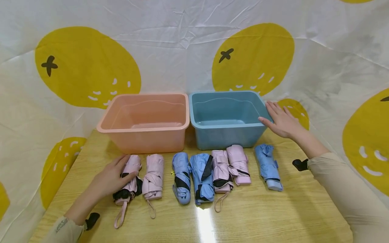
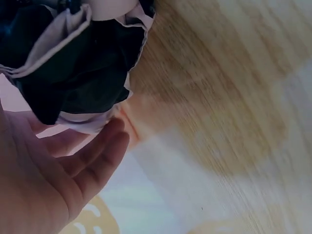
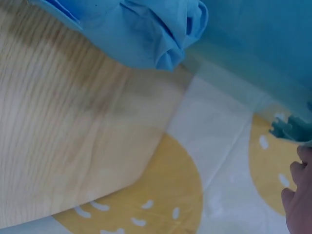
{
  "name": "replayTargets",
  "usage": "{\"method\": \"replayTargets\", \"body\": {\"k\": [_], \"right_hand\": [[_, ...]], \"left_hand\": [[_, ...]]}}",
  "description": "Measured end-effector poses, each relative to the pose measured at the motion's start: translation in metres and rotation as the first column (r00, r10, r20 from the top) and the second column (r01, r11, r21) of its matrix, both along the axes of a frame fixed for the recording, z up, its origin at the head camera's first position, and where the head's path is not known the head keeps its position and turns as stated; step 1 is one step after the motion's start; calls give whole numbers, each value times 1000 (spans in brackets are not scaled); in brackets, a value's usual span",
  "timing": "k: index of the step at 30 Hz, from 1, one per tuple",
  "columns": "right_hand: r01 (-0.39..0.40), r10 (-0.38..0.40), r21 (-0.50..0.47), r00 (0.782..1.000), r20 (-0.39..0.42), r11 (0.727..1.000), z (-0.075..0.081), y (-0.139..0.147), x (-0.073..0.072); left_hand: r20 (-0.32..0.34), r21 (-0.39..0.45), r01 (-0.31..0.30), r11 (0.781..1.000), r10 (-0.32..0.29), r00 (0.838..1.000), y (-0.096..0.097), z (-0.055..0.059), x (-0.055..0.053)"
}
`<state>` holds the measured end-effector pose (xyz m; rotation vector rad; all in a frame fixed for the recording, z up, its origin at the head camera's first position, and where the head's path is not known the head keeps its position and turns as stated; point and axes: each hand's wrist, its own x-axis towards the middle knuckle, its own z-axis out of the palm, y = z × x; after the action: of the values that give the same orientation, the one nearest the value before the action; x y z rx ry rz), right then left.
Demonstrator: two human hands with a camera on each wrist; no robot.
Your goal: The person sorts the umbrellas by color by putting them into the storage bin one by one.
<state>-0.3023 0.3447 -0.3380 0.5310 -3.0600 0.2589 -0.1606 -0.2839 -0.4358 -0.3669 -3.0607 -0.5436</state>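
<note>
On the left, my left hand (image 1: 112, 177) lies over a pink folded umbrella (image 1: 133, 165), thumb across its front and fingers along its far side. In the left wrist view, the curled fingers (image 2: 92, 165) touch the side of the same umbrella, whose black underside (image 2: 73, 68) shows. My right hand (image 1: 282, 119) rests at the right rim of a blue bin (image 1: 229, 135), fingers extended and thumb over the edge. The right wrist view catches only some fingers (image 3: 300, 195) beside that rim. Nearest below this hand lies a blue folded umbrella (image 1: 268, 167).
A pink-orange bin (image 1: 146, 140) stands left of the blue one. Between my hands lie another pink umbrella (image 1: 153, 175), two blue umbrellas (image 1: 181, 177) and two more pink ones (image 1: 238, 165) in a row. A patterned cloth (image 1: 170, 44) hangs behind the wooden table (image 1: 243, 219).
</note>
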Motion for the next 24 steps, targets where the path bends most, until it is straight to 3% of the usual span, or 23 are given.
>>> {"method": "replayTargets", "body": {"k": [5, 9, 24], "right_hand": [[-5, 5, -8, 999, 41, 1000, 1, 3, -1], [-15, 16, -25, 999, 44, 1000, 1, 1, -2], [-5, 7, -35, 998, 61, 999, 3, -5, -3]], "left_hand": [[26, 97, 42, 994, -45, 999, 0, -6, -11], [9, 166, 59, 984, -61, 998, -1, -12, -16], [14, 318, -15, 948, 12, 1000, -1, -20, -16]]}}
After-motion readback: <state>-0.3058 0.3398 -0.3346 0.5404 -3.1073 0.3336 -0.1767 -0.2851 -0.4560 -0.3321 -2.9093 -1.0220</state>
